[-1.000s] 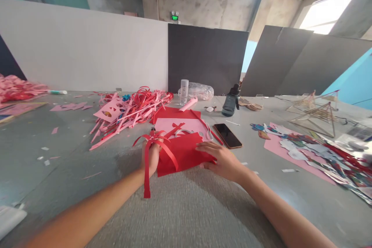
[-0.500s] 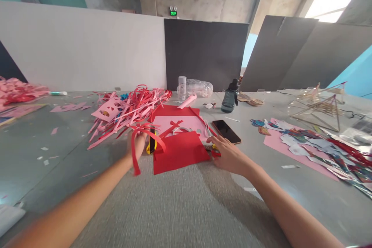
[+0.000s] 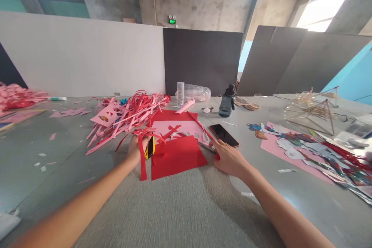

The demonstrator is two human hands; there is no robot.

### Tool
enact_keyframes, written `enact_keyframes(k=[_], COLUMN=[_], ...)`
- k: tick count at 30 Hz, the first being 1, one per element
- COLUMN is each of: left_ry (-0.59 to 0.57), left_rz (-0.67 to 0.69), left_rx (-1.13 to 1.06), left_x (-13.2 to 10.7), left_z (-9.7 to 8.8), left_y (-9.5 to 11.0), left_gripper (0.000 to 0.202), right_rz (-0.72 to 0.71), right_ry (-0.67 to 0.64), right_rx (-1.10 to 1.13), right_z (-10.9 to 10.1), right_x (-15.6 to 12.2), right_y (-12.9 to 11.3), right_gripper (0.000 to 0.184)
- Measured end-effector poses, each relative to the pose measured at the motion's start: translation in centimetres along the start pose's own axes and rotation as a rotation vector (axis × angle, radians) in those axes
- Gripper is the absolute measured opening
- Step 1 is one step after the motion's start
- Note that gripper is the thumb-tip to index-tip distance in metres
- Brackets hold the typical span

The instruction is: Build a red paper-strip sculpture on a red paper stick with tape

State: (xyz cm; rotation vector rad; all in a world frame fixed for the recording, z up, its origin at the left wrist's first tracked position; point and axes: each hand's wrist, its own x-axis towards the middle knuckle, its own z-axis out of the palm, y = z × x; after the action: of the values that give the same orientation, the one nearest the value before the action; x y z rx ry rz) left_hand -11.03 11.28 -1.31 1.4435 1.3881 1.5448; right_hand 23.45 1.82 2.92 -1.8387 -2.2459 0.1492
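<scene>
At the left, my left hand [image 3: 136, 150] is closed on a bunch of red paper strips [image 3: 143, 162], some of which curl over to the right. Beside its fingers is a yellow-and-black tool [image 3: 150, 148], perhaps a utility knife; whether the hand touches it I cannot tell. My right hand [image 3: 229, 158] is closed over the handles of a pair of scissors [image 3: 209, 147] low on the table. The scissors' blades point left, over the edge of a red paper sheet [image 3: 178, 159]. Behind that sheet lie pink paper [image 3: 159, 126] and a white ring [image 3: 178, 135], possibly a tape roll.
A phone [image 3: 224, 135] lies just beyond my right hand, with a dark bottle [image 3: 226, 104] behind it. Pink and red strips [image 3: 130, 114] are heaped at the left. Coloured cutouts [image 3: 290, 141] and a stick frame [image 3: 314, 112] occupy the right side.
My right hand has closed over the scissors' handles, which showed earlier. The red strips in my left hand have shifted, with one hanging further right. The view has tilted slightly upward.
</scene>
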Motion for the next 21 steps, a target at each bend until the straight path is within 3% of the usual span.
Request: enact_keyframes(k=[4, 9, 17, 21], left_ry=[-0.141, -0.278, -0.173, -0.055], left_rz=[0.092, 0.147, 0.087, 0.044], left_rx=[0.073, 0.134, 0.108, 0.021], left_x=[0.1, 0.3, -0.8, -2.6], left_z=[0.2, 0.4, 0.3, 0.3], left_y=[1.0, 2.0, 1.2, 0.8], left_gripper=[0.014, 0.006, 0.007, 0.01], right_rz=[0.025, -0.048, -0.026, -0.013], right_ry=[0.111, 0.136, 0.165, 0.221], right_rx=[0.031, -0.027, -0.036, -0.063], right_z=[0.8, 2.2, 2.2, 2.7], right_x=[0.7, 1.4, 1.9, 2.5], right_y=[-0.1, 0.3, 0.5, 0.0], right_gripper=[0.032, 0.034, 0.027, 0.041])
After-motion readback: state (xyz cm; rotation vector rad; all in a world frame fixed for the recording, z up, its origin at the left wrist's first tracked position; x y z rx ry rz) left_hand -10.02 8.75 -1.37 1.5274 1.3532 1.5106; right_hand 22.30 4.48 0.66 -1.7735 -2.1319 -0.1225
